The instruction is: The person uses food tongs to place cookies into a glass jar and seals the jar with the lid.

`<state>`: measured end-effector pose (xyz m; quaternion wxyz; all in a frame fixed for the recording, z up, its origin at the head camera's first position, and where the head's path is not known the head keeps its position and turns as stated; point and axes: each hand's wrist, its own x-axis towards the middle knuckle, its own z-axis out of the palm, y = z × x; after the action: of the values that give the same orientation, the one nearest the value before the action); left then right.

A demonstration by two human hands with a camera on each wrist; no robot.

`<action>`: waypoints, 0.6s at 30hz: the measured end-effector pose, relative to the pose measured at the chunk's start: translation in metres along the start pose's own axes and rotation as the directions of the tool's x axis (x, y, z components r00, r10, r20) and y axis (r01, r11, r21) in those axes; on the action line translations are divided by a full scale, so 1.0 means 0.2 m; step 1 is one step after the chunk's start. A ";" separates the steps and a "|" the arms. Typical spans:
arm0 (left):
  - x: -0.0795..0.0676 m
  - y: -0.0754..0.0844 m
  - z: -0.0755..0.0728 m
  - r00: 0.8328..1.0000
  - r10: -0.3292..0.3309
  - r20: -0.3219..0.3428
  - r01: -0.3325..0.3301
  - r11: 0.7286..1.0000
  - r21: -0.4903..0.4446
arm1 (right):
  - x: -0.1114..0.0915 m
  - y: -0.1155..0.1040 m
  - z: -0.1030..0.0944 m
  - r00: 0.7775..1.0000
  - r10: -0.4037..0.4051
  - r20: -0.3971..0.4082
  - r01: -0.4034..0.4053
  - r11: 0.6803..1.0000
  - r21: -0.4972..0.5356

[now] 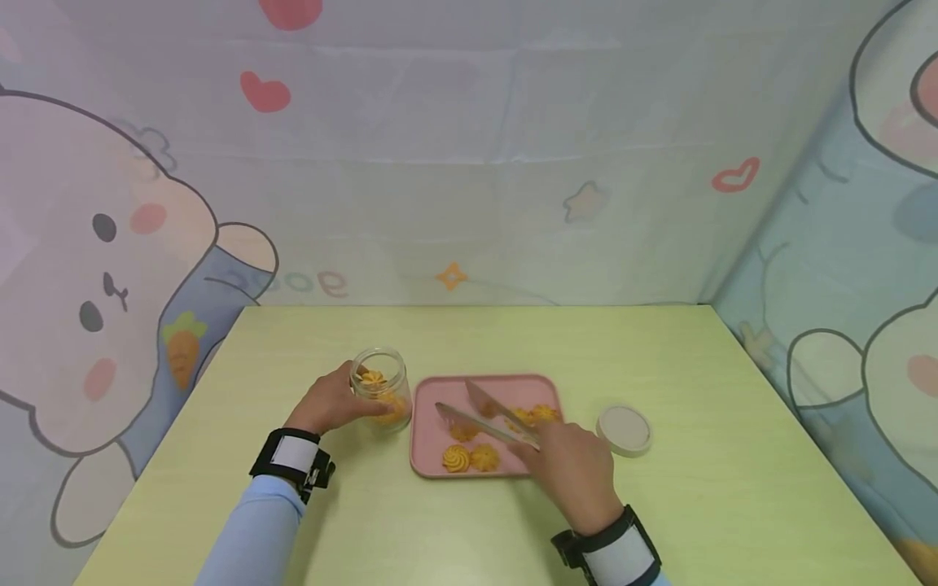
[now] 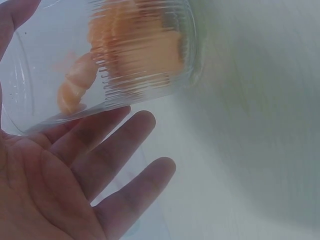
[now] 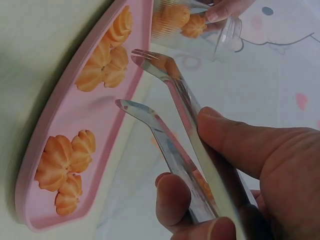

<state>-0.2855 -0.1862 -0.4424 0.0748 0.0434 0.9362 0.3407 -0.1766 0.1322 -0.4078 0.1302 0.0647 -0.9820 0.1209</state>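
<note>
Gripping the glass jar (image 1: 394, 381) with my left hand (image 1: 337, 401), I see in the head view that it stands roughly upright on the desk (image 1: 733, 505), just left of the pink tray (image 1: 428, 439). My right hand (image 1: 572, 472) pinches the metal tongs (image 1: 476, 423) above the tray of cookies (image 1: 456, 458); a white lid (image 1: 624, 430) lies to the right. To do this well, I reckon I should bring both tips down around one cookie and squeeze lightly, since the piped ridges look crumbly. The tongs point away from me and leftward, their long axis slanting over the tray; the jar's mouth faces up, its axis near vertical.

In the left wrist view, my thumb is on one side of the glass and some fingers stretch out along the other; how firmly they press, I cannot tell. Cookies crowd the ribbed base, one nearer the mouth. A steady hold here seems wise.

In the right wrist view, my thumb lies on one arm of the tongs, fingers on the other. The bent tips stand apart with nothing between them, and cookies sit in two clusters; an outer one should be easiest to pinch.
</note>
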 end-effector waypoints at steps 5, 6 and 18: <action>0.00 0.00 0.00 1.000 -0.006 -0.001 0.006 1.000 0.009 | -0.01 0.01 0.01 1.000 0.005 0.029 -0.005 1.000 -0.004; 0.00 0.00 0.00 1.000 -0.007 -0.001 0.007 1.000 0.009 | -0.01 0.01 0.01 0.999 0.007 0.035 -0.007 1.000 -0.002; 0.00 0.00 0.00 1.000 -0.008 -0.003 0.008 1.000 0.010 | -0.02 0.01 0.04 0.995 0.033 0.093 -0.033 0.999 -0.005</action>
<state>-0.2857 -0.1856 -0.4424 0.0743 0.0397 0.9381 0.3359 -0.1752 0.1319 -0.4163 0.0825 0.0540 -0.9881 0.1181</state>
